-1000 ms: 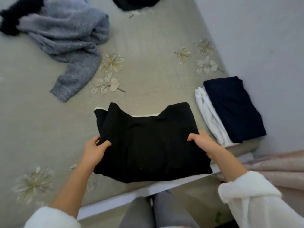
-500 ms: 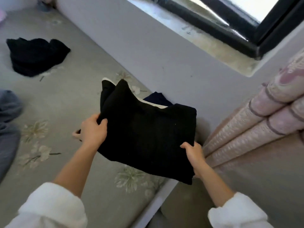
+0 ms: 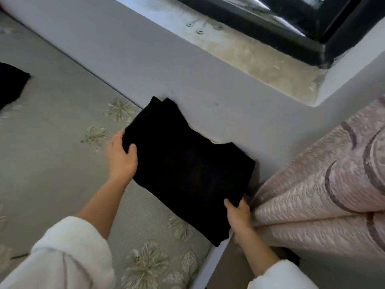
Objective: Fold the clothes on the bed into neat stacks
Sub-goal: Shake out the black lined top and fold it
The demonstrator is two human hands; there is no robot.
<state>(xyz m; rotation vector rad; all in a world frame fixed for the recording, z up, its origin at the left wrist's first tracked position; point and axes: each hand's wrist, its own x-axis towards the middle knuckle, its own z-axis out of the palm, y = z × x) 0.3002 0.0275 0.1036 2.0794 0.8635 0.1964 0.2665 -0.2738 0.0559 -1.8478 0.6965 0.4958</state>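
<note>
Grey floral bed [image 3: 52, 147] runs along pale wall [image 3: 145, 65], window sill [image 3: 260, 57] above. Black top [image 3: 187, 174], folded, sits at bed's right edge, far side touching wall, pink quilted fabric [image 3: 323, 184] just beside. Your left hand [image 3: 121, 158] grips its left edge, thumb on top; your right hand [image 3: 237, 215] pinches near right corner. Second black garment [image 3: 10, 82] lies far left on bed

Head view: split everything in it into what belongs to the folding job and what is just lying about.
Part of the job: folded black garment, gripped at its edges by the left hand and right hand; bed; dark garment at the left edge, only partly in view.
Just about: pink patterned fabric; window sill; wall.
</note>
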